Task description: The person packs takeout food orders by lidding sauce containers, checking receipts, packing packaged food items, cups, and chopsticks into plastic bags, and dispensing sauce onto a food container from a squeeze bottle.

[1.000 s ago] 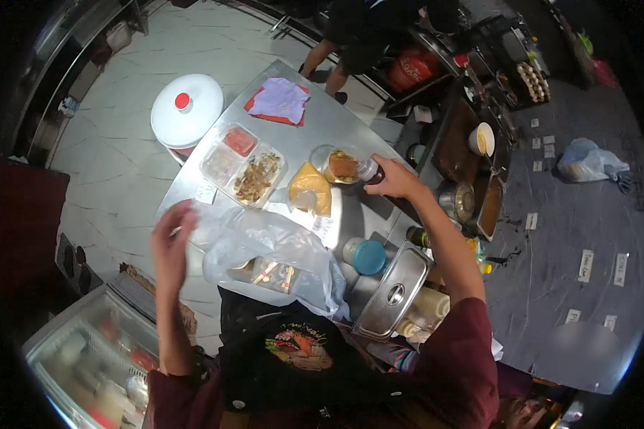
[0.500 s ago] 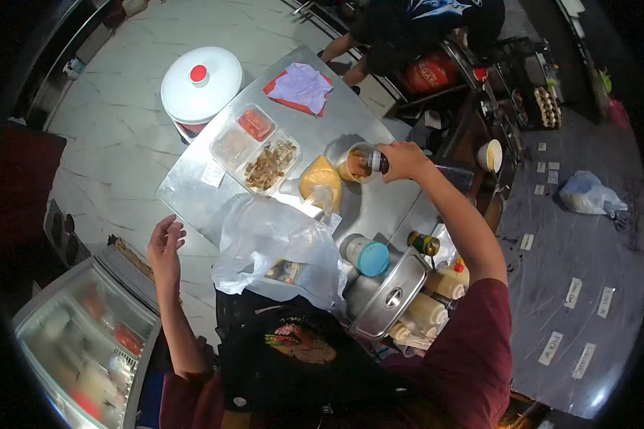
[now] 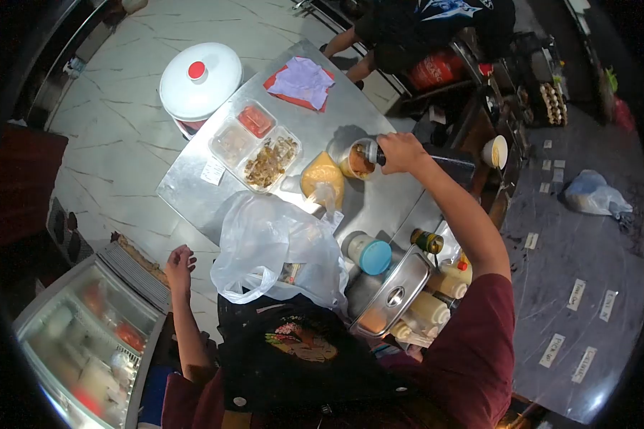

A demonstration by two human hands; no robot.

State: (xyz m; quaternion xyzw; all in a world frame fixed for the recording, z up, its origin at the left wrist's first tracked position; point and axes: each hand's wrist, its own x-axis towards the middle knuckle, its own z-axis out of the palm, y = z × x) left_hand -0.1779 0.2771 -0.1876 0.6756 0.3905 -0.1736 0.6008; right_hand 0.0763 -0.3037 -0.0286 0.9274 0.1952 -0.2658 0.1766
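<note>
My right hand (image 3: 402, 153) is closed around a black-handled utensil (image 3: 380, 155). Its greyish end reaches into a round clear tub (image 3: 348, 167) of orange-brown food; I cannot make out its exact kind. Beside that tub lies a tied clear bag of yellow-orange sauce (image 3: 323, 179). To its left is an opened clear takeaway box (image 3: 231, 145), holding chopped brown food (image 3: 270, 163) and a red-lidded small tub (image 3: 255, 121). My left hand (image 3: 181, 261) hangs off the table's left side, fingers loosely bent and apart, holding nothing.
A white plastic bag (image 3: 272, 239) sits at the near table edge, beside a blue-lidded jar (image 3: 373, 256) and a steel pan lid (image 3: 395, 295) with sauce bottles (image 3: 428, 312). A purple cloth (image 3: 303, 80) lies behind. A white-lidded cooler (image 3: 199, 89) stands left. Another person (image 3: 436, 36) is across.
My left hand has moved nearer my body and slightly right. My right hand has shifted slightly up and left at the tub, and the utensil's angle has changed.
</note>
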